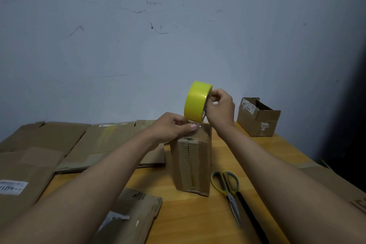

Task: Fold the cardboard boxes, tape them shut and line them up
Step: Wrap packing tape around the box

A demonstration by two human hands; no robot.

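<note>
A folded cardboard box (191, 166) lies on the wooden table (190, 216) in the middle, its taped seam facing me. My right hand (220, 108) grips a yellow tape roll (196, 102) held upright just above the box's far end. A clear strip of tape runs from the roll down onto the box top. My left hand (172, 128) pinches the tape end against the box's far top edge, thumb on top.
Flattened cardboard boxes (79, 142) cover the table's left side, and another flat piece (130, 216) lies at the near edge. An open-topped box (258, 118) stands at the back right by the wall. Yellow-handled scissors (227, 190) lie right of the box.
</note>
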